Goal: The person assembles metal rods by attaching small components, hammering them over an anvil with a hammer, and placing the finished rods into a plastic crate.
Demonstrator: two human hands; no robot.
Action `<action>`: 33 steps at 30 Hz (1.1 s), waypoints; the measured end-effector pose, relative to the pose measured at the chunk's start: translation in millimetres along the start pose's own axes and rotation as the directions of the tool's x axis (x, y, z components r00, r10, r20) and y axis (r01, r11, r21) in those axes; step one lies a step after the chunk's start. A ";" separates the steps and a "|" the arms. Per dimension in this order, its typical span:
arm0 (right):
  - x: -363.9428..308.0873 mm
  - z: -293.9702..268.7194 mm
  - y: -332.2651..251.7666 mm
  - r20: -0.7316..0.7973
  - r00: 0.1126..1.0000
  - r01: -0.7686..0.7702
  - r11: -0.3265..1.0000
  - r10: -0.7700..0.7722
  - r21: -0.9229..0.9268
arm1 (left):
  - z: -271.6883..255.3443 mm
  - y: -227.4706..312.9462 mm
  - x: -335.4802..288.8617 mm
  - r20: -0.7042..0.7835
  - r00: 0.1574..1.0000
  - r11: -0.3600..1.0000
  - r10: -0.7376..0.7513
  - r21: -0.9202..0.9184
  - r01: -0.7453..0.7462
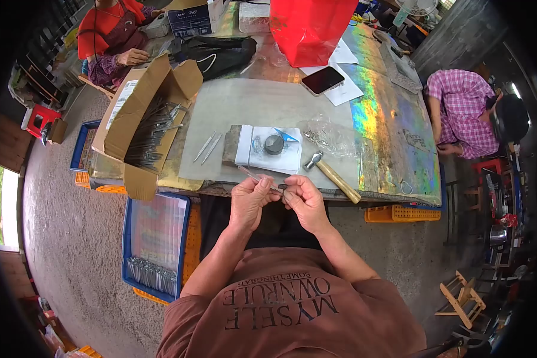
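Note:
Both of my hands meet just over the table's front edge. My left hand [250,200] is closed round a slim silvery metal piece [250,174], whose far end points up and to the left. My right hand [305,204] pinches at the piece's near end; whatever tiny part lies between those fingers is too small to name. Beyond the hands, a round dark metal disc [274,144] rests on white paper sheets [258,156] over a block [230,154]. A hammer [335,178] with a wooden handle lies to the right. Two slim metal pieces [207,148] lie to the left.
An open cardboard box [116,128] of slim metal pieces stands left. A plastic bag [328,136] of small parts, a phone [323,80] and a red bag [307,30] lie beyond. Blue trays [127,238] sit below. Co-workers [462,110] [110,45] sit at both sides.

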State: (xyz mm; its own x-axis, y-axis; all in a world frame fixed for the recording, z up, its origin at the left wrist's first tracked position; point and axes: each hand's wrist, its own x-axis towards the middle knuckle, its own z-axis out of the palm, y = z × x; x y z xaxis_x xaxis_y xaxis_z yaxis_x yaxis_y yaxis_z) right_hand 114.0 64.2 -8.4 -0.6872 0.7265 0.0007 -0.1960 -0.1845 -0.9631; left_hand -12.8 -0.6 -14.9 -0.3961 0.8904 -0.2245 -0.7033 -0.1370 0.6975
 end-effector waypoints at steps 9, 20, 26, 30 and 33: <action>0.6 0.4 -0.5 -0.020 0.999 -0.029 0.997 0.030 0.078 | 0.2 -5.7 -0.8 0.004 1.000 0.994 0.028 0.105 -0.028; 10.9 5.4 -3.1 -0.171 0.982 -0.057 0.989 0.080 0.136 | 12.4 -7.5 0.5 -0.032 0.965 0.946 0.261 0.210 -0.249; 15.0 4.9 -4.3 -0.138 0.986 -0.070 0.984 0.092 0.161 | 14.1 0.6 7.4 -0.060 0.989 0.986 0.135 0.103 -0.128; 15.3 3.9 -6.1 -0.149 0.986 -0.045 0.984 0.070 0.170 | 14.6 1.3 15.0 -0.076 0.992 0.994 0.105 0.035 -0.103; 12.8 -2.0 -4.2 -0.145 0.987 -0.048 0.988 0.069 0.145 | 14.8 3.6 23.9 -0.105 0.977 0.982 0.185 0.056 -0.180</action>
State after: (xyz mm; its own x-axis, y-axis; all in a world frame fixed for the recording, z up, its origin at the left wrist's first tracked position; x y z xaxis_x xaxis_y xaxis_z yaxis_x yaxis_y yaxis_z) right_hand 107.4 75.6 -4.9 -0.5907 0.8001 -0.1047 -0.2619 -0.3128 -0.9130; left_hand -16.1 26.6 -7.6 -0.5791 0.7992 -0.1611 -0.5863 -0.2710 0.7634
